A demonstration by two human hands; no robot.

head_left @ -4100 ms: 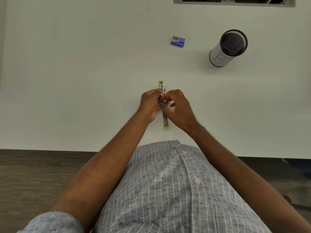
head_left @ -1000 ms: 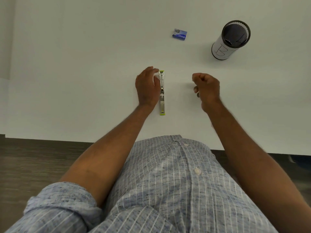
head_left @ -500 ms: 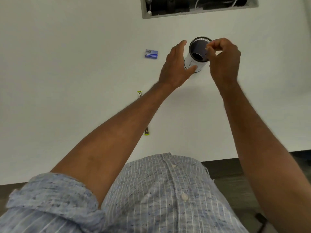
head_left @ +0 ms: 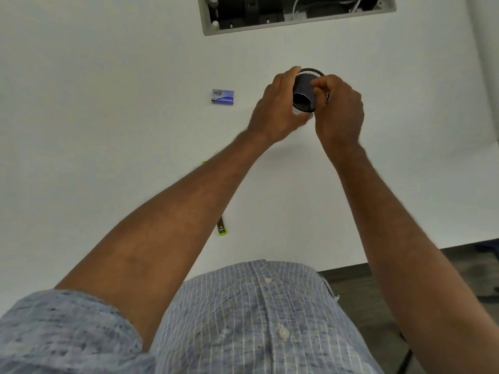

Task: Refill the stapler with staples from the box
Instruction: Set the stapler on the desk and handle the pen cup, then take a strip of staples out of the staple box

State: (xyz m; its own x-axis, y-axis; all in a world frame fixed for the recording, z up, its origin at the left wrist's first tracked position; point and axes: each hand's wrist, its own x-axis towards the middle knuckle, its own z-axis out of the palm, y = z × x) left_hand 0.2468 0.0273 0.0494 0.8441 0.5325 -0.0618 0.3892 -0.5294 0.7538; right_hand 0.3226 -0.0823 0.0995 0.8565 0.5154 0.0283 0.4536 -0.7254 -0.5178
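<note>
While both hands are working at the far mesh cup (head_left: 304, 96), left hand (head_left: 278, 112) cupping its side, right hand (head_left: 337, 109) pinching its rim, the stapler (head_left: 222, 228) is lying near under the left forearm and the box (head_left: 222, 96) is sitting untouched to the left; a dragging arm could be knocking the stapler away.

No legible text on staple box (head_left: 222, 96)
</note>
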